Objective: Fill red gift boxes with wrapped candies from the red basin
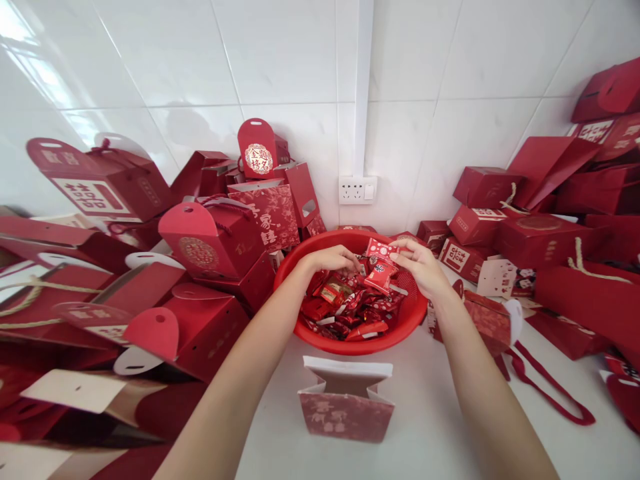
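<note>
A round red basin [320, 330] full of red wrapped candies [350, 303] stands on the white counter against the tiled wall. Both my hands reach into it. My left hand [331, 259] is curled, its fingers pinching down among the candies near the basin's far side. My right hand [423, 267] pinches a couple of red and white candy packets [380, 263] lifted just above the pile. In front of the basin, close to me, an open red paper gift box [346, 400] stands upright with its flaps spread.
Piles of red gift boxes [210, 237] with rope handles crowd the left side. More red boxes and bags [540, 240] are stacked on the right. A red ribbon [550, 397] trails on the counter at right. A white wall socket [357, 190] sits behind the basin.
</note>
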Demonstrator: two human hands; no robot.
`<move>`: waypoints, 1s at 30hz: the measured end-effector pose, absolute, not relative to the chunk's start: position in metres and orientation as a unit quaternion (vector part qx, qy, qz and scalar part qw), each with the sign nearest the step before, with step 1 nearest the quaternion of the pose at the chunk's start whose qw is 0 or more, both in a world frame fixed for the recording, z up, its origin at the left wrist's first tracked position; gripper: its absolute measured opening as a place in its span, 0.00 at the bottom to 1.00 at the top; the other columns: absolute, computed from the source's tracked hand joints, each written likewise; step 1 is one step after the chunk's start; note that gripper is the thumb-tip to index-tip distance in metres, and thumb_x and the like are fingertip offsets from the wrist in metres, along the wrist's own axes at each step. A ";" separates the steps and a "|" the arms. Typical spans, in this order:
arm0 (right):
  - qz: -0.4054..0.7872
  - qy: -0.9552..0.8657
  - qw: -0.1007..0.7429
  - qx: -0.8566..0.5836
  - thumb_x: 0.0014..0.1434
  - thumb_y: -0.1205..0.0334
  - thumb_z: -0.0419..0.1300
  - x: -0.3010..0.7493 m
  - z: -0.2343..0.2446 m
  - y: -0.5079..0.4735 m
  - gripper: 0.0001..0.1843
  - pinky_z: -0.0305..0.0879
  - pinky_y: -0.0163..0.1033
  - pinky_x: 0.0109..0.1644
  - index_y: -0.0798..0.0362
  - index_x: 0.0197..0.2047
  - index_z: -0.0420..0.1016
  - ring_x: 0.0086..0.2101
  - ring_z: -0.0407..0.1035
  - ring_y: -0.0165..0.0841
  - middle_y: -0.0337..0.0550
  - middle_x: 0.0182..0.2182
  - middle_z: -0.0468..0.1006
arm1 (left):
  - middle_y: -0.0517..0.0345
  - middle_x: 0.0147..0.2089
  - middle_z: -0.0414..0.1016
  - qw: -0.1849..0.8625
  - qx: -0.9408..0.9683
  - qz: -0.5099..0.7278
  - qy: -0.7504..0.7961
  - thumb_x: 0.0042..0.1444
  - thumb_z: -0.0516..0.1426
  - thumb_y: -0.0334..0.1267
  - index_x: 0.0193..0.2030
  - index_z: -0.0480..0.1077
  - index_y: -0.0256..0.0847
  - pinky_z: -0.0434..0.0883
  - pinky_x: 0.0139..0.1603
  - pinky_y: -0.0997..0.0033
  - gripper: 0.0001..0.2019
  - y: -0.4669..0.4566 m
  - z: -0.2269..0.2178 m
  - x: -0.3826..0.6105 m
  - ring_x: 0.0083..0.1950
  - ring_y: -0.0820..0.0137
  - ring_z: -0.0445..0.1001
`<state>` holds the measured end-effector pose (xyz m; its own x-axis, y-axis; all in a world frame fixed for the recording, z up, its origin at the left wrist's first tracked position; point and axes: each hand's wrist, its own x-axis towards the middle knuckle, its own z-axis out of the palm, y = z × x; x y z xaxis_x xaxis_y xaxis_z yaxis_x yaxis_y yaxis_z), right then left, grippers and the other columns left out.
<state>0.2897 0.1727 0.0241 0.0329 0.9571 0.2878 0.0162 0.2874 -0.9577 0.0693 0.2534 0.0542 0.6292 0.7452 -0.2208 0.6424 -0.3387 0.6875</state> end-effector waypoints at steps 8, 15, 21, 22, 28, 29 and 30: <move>0.404 -0.535 0.611 -0.421 0.45 0.51 0.73 0.289 0.022 0.175 0.20 0.73 0.45 0.45 0.48 0.39 0.76 0.37 0.77 0.39 0.40 0.34 0.83 | 0.51 0.44 0.84 0.229 0.810 0.082 0.534 0.50 0.55 0.26 0.45 0.81 0.35 0.73 0.46 0.74 0.18 0.275 0.039 0.052 0.44 0.64 0.80; 0.403 -0.520 0.629 -0.414 0.44 0.52 0.74 0.290 0.019 0.178 0.18 0.73 0.46 0.44 0.47 0.37 0.78 0.36 0.77 0.40 0.40 0.33 0.84 | 0.52 0.53 0.83 0.207 0.822 0.004 0.530 0.45 0.65 0.35 0.50 0.80 0.40 0.72 0.53 0.71 0.22 0.275 0.035 0.056 0.54 0.57 0.79; 0.394 -0.501 0.651 -0.412 0.44 0.52 0.74 0.291 0.017 0.181 0.17 0.72 0.46 0.47 0.46 0.37 0.78 0.37 0.77 0.39 0.38 0.32 0.83 | 0.48 0.67 0.72 0.218 0.829 -0.017 0.515 0.39 0.70 0.42 0.64 0.70 0.42 0.68 0.61 0.66 0.41 0.275 0.029 0.064 0.65 0.51 0.71; 0.392 -0.499 0.654 -0.412 0.44 0.52 0.73 0.291 0.016 0.182 0.17 0.72 0.46 0.47 0.46 0.37 0.78 0.37 0.77 0.39 0.38 0.33 0.82 | 0.46 0.65 0.74 0.223 0.828 -0.021 0.514 0.39 0.69 0.43 0.62 0.72 0.40 0.69 0.61 0.65 0.39 0.276 0.028 0.064 0.64 0.50 0.72; 0.389 -0.497 0.658 -0.411 0.45 0.52 0.72 0.292 0.015 0.183 0.17 0.71 0.46 0.46 0.46 0.38 0.77 0.37 0.76 0.39 0.38 0.32 0.82 | 0.58 0.42 0.83 0.305 0.845 -0.022 0.439 0.41 0.66 0.35 0.41 0.81 0.37 0.71 0.54 0.68 0.16 0.275 0.028 0.067 0.50 0.56 0.78; 0.390 -0.496 0.659 -0.410 0.45 0.52 0.72 0.292 0.015 0.183 0.17 0.71 0.46 0.46 0.46 0.38 0.77 0.36 0.76 0.39 0.38 0.32 0.82 | 0.61 0.40 0.83 0.327 0.850 -0.012 0.413 0.41 0.66 0.33 0.40 0.81 0.38 0.71 0.53 0.71 0.16 0.274 0.029 0.068 0.49 0.59 0.78; 0.391 -0.494 0.660 -0.409 0.46 0.52 0.72 0.292 0.016 0.183 0.16 0.71 0.46 0.46 0.46 0.38 0.77 0.36 0.76 0.39 0.38 0.32 0.81 | 0.64 0.40 0.83 0.349 0.853 0.000 0.388 0.41 0.65 0.31 0.41 0.81 0.39 0.70 0.54 0.72 0.16 0.272 0.030 0.069 0.49 0.61 0.78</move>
